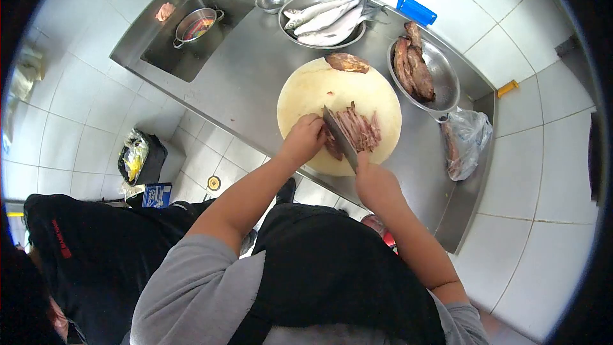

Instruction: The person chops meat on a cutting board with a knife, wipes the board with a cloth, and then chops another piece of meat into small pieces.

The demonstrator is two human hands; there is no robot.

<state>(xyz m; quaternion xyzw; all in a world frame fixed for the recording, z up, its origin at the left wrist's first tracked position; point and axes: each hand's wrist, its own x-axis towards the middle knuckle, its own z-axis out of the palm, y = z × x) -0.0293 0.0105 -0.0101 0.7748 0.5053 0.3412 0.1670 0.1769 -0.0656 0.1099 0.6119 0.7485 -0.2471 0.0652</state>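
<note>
Shirt (185, 287): grey, short-sleeved, soft fabric, lightly creased. Apron (338, 268): black, broad, covers the shirt's front; flat black strap (248, 328) runs across the grey. Left hand (305, 139), right hand (377, 185): bare, as are both forearms (252, 195)

**Bright Middle, Dark Curving Rim**

Bright, whitish light is spreading across the desk (223, 92), and the pale cutting board (303, 89) is catching it strongly. Soft glints are shining on the steel bowl (448, 80) at right. The sink (167, 61) is lying in dimmer tone, while the black apron (338, 275) is swallowing detail. The sliced meat (359, 129) is showing fairly clearly. Toward the edges, the wall tiles (507, 179) are bowing, detail is softening, and a bluish fringe is bordering black corners.
</note>
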